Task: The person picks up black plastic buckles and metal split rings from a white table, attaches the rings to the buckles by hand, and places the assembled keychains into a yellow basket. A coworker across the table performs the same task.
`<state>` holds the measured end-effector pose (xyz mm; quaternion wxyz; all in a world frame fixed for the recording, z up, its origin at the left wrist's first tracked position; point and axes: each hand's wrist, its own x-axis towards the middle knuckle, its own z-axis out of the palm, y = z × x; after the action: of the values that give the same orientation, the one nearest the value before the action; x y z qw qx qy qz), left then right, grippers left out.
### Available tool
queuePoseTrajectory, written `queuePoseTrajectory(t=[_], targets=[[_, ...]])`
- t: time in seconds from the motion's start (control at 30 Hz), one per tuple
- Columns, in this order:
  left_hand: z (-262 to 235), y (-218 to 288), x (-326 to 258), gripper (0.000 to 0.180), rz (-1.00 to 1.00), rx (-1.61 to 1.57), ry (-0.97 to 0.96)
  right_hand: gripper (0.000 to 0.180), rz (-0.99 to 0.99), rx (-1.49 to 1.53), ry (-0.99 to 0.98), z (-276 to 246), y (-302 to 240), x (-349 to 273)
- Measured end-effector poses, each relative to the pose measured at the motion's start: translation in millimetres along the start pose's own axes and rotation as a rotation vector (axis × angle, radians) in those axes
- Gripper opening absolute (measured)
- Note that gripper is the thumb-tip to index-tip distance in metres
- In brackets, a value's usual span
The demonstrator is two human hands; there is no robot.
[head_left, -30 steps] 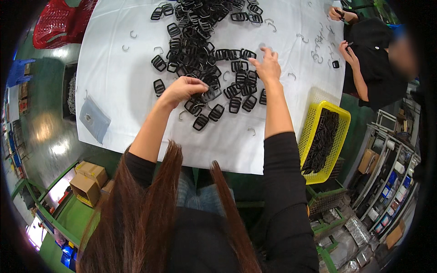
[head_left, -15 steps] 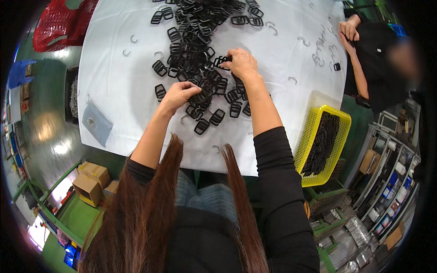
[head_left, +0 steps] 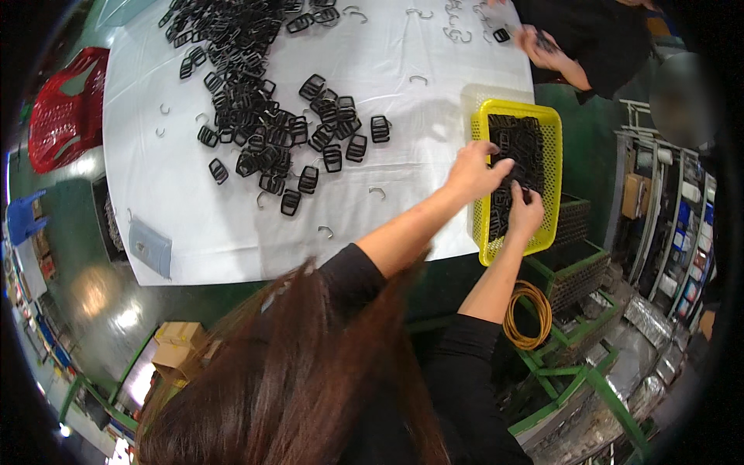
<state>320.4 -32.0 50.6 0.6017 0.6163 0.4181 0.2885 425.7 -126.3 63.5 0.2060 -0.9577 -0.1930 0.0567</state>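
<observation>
Over the yellow basket [head_left: 555,178] at the right table edge, both my hands reach in close together. My left hand [head_left: 474,172] is at the basket's left rim, thumb and fingers apart and slightly blurred, with nothing visibly held. Just nearer, my right hand [head_left: 526,214] has its fingertips pinched on a small dark piece, seemingly a black buckle, partly hidden by the fingers. Black buckles [head_left: 521,139] lie packed in rows inside the basket. A large loose pile of black buckles [head_left: 248,101] spreads over the white-covered table [head_left: 310,248] to the left.
Curved metal hooks [head_left: 377,192] lie scattered on the table. A co-worker's hand [head_left: 552,58] holds something dark at the far right. A clear plastic bag [head_left: 149,246] rests at the left corner. Below the basket are a green metal frame [head_left: 577,263] and an orange coiled hose [head_left: 528,314].
Both my hands have left the buckle pile and moved right to the yellow basket. The view has turned right, and some buckles now lie apart on the pile's right side.
</observation>
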Motion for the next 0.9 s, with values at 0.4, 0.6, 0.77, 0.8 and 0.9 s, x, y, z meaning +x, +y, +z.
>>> queuePoseTrajectory(t=[0.4, 0.6, 0.77, 0.8, 0.9], targets=[[-192.9, -92.1, 19.2, 0.030, 0.170, 0.988, 0.364, 0.024, -0.574, 0.182, -0.286, 149.6, -112.3, -81.3], [-247.1, -101.0, 28.5, 0.022, -0.094, 0.527, 0.129, 0.032, -0.392, 0.302, -0.697, 180.8, -126.6, -72.6], [-283.5, -101.0, 23.5, 0.027, -0.327, 0.124, 0.072, 0.027, 0.255, 1.165, -1.133, 163.5, -117.9, -61.4], [-287.4, -99.7, 25.4, 0.029, -0.284, 0.319, 0.251, 0.027, 0.350, 1.272, -1.153, 162.9, -122.5, -63.3], [-282.9, -95.2, 31.9, 0.029, 0.012, 0.976, 0.405, 0.028, -0.083, 0.570, -0.912, 179.7, -160.4, -65.6]])
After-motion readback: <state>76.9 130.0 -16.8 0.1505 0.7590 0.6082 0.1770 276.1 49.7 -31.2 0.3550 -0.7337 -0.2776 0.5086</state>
